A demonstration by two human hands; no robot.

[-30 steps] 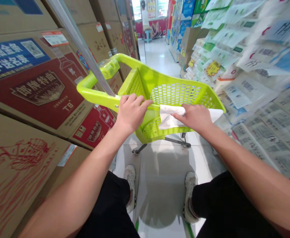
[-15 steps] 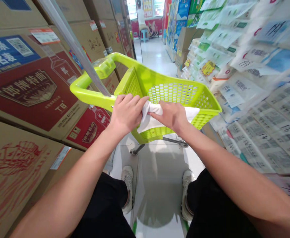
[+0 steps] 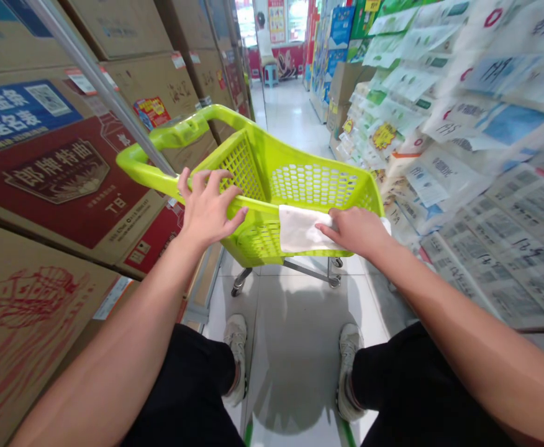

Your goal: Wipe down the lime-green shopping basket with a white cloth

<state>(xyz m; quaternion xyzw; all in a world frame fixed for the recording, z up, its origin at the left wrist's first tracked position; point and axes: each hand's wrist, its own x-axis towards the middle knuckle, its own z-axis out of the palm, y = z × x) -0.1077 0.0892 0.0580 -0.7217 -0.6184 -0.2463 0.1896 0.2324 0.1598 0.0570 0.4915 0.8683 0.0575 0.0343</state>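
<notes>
A lime-green shopping cart [image 3: 253, 233] stands sideways in front of me, its basket to the right and its handle to the left. A white cloth [image 3: 300, 228] is draped over the near rim and hangs down the outside. My right hand [image 3: 358, 230] is closed on the cloth at the rim, fingers over the top and thumb on the near side. My left hand [image 3: 209, 208] grips the bare rim close to the handle, its fingers spaced and bent over the edge, thumb pointing right. The fingertips of my right hand are partly hidden.
Stacked cardboard cartons [image 3: 53, 167] line the left side. Plastic-wrapped packs [image 3: 453, 155] are piled on the right. A grey pole [image 3: 99, 81] rises from the cart's handle end. Farther down the aisle are a blue stool [image 3: 271, 76] and a seated person. My shoes [image 3: 237, 354] flank the tiled floor [image 3: 295, 323].
My left hand has let go of the cloth and shifted left along the rim. My right hand has slid right, and the cloth now lies flatter. The cart has moved slightly left.
</notes>
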